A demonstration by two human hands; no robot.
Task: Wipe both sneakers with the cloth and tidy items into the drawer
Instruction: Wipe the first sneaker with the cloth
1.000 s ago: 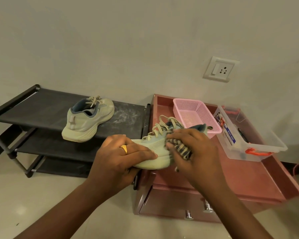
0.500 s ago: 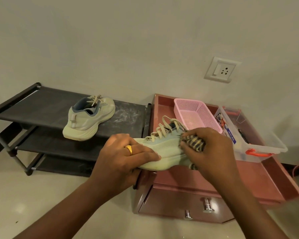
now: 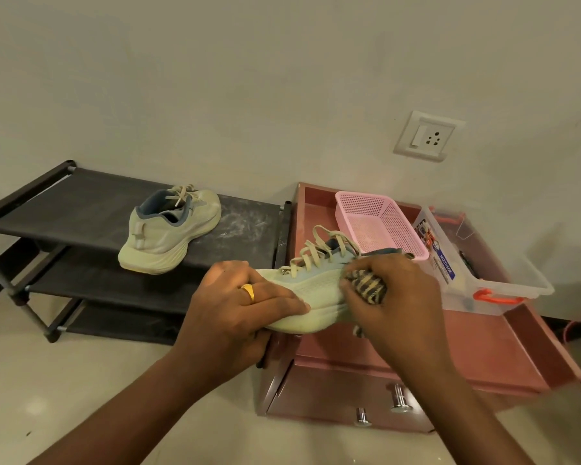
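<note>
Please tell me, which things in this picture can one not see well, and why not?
- The held sneaker: head view, the left hand covers its toe, the right hand its heel side.
- The cloth: head view, mostly bunched inside the right hand.
- The clear box: head view, contents too small, partly behind its label.
- The drawer: head view, only its front shows; the inside is hidden.

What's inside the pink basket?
Only the pink basket's own mesh floor and walls show; nothing lies on the part in view. Its near edge is covered by the heel of the held sneaker, so anything small tucked there cannot be seen.
</note>
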